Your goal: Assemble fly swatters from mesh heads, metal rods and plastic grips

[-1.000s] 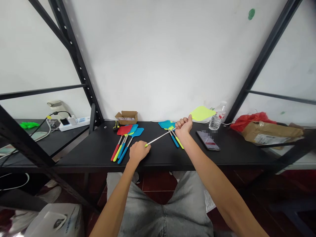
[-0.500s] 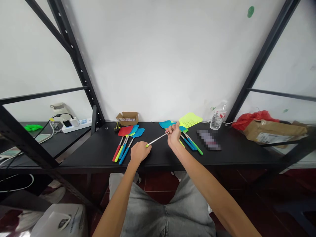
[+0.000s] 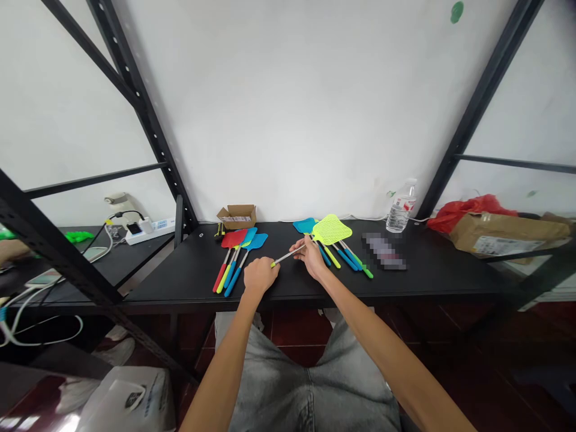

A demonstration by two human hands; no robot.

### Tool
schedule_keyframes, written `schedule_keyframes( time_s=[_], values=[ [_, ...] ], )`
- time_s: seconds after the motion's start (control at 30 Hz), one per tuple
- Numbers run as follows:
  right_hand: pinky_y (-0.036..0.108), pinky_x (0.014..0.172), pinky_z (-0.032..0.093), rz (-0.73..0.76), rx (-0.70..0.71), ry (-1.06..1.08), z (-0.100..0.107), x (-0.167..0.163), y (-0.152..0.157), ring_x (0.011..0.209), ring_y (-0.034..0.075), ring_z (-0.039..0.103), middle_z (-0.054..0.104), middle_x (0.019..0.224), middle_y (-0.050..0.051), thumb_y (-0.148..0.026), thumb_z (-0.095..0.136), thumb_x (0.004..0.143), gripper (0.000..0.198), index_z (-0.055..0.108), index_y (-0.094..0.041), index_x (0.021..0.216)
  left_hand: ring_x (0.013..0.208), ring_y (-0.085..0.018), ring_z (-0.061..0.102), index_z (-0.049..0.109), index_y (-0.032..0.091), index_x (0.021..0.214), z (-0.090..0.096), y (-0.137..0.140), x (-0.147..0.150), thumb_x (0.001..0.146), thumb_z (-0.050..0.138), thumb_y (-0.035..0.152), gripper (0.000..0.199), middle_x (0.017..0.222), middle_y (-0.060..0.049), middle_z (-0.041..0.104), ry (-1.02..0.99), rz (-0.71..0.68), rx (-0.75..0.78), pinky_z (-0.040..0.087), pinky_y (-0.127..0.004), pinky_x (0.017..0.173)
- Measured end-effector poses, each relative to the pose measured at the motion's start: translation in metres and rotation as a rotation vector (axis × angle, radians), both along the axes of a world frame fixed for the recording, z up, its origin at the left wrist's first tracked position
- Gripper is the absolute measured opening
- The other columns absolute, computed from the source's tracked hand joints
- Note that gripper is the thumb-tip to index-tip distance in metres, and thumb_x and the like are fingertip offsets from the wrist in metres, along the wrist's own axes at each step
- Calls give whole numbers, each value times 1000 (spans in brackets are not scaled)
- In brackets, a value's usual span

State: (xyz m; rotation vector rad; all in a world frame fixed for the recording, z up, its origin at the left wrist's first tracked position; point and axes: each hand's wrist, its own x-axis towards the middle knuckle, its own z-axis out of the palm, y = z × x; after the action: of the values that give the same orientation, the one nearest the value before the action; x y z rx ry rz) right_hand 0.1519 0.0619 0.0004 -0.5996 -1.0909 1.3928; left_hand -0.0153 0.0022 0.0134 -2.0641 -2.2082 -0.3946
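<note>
A yellow fly swatter [image 3: 333, 230] with a metal shaft lies slantwise between my hands, its perforated head up and to the right. My left hand [image 3: 261, 275] is closed round its handle, most of which is hidden in the fist. Near the head, the fingers of my right hand [image 3: 308, 255] close on the shaft. To the left lies a group of fly swatters [image 3: 234, 239] with red, yellow and blue handles. Beyond my right hand is another group of swatters [image 3: 348, 257] with blue, yellow and green handles, partly covered by the yellow head.
A small open cardboard box [image 3: 237, 217] stands against the wall. At the right are a water bottle [image 3: 401, 207], a blurred-out flat object [image 3: 384, 251] and a taped carton [image 3: 508, 235]. A power strip [image 3: 157, 228] lies on the left table, where part of another person's arm [image 3: 11, 251] shows.
My right hand has come closer to my left, bringing the yellow head down and leftward. The visible shaft between my hands is shorter. The camera view has shifted slightly.
</note>
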Motion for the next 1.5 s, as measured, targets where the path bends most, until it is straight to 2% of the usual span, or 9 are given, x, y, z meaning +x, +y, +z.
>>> schedule_keyframes(
  time_s=[0.23, 0.33, 0.4, 0.5, 0.63, 0.73, 0.9, 1.23, 1.5],
  values=[
    [27, 65, 44, 130, 226, -429, -3, -6, 0, 81, 19, 64, 71, 89, 7, -66, 36, 89, 59, 72, -20, 86, 86, -27, 66, 70, 25, 86, 3, -4, -1, 90, 39, 44, 38, 87, -10, 69, -24, -24, 9, 43, -32, 71],
    [27, 66, 42, 139, 287, -507, -4, -8, 0, 83, 19, 63, 71, 90, 6, -64, 34, 91, 58, 74, -22, 94, 88, -26, 65, 70, 25, 87, 3, -4, -1, 90, 40, 44, 37, 88, -10, 69, -44, -30, 1, 41, -31, 72],
    [27, 66, 42, 156, 271, -478, -3, -7, -2, 85, 19, 63, 71, 92, 5, -63, 36, 91, 55, 74, -24, 100, 88, -26, 65, 70, 25, 86, 3, -4, -1, 90, 41, 45, 36, 88, -10, 69, -59, -35, -9, 40, -30, 71],
    [25, 63, 42, 135, 138, -295, 1, -4, -5, 83, 18, 63, 71, 92, 5, -63, 45, 87, 50, 71, -24, 106, 87, -25, 65, 68, 24, 84, 4, -3, -1, 92, 38, 49, 40, 87, -9, 69, -96, -24, -9, 38, -28, 69],
    [26, 58, 44, -10, -131, 87, 6, 1, -3, 73, 18, 62, 69, 81, 6, -63, 57, 80, 45, 68, -20, 85, 87, -24, 64, 65, 24, 84, 5, -5, -2, 94, 35, 56, 46, 83, -7, 68, -131, -2, 13, 36, -26, 66],
    [27, 56, 44, -99, -212, 226, 7, 2, 1, 67, 17, 61, 67, 74, 4, -59, 65, 76, 39, 62, -20, 78, 89, -23, 64, 63, 25, 89, 6, -9, -3, 94, 36, 57, 42, 85, -5, 69, -114, -65, 43, 34, -25, 66],
    [25, 55, 43, -88, -141, 155, 6, 1, -2, 64, 15, 60, 68, 72, 3, -55, 71, 73, 37, 62, -19, 79, 88, -23, 64, 60, 25, 95, 6, -14, -4, 98, 27, 53, 43, 87, -6, 68, -91, -167, 61, 33, -26, 67],
    [24, 62, 45, 84, 23, -27, 5, 7, -10, 78, 15, 63, 69, 81, 4, -56, 65, 77, 41, 67, -18, 94, 86, -23, 64, 60, 24, 96, 6, -15, -5, 100, 26, 48, 42, 86, -7, 68, -94, -192, 82, 32, -26, 66],
    [25, 65, 46, 178, 127, -170, 3, 5, -8, 78, 16, 63, 69, 81, 4, -54, 59, 83, 41, 68, -19, 102, 82, -22, 65, 58, 22, 93, 4, -12, -6, 100, 27, 47, 40, 80, -6, 66, -177, -241, 100, 34, -26, 67]
  ],
)
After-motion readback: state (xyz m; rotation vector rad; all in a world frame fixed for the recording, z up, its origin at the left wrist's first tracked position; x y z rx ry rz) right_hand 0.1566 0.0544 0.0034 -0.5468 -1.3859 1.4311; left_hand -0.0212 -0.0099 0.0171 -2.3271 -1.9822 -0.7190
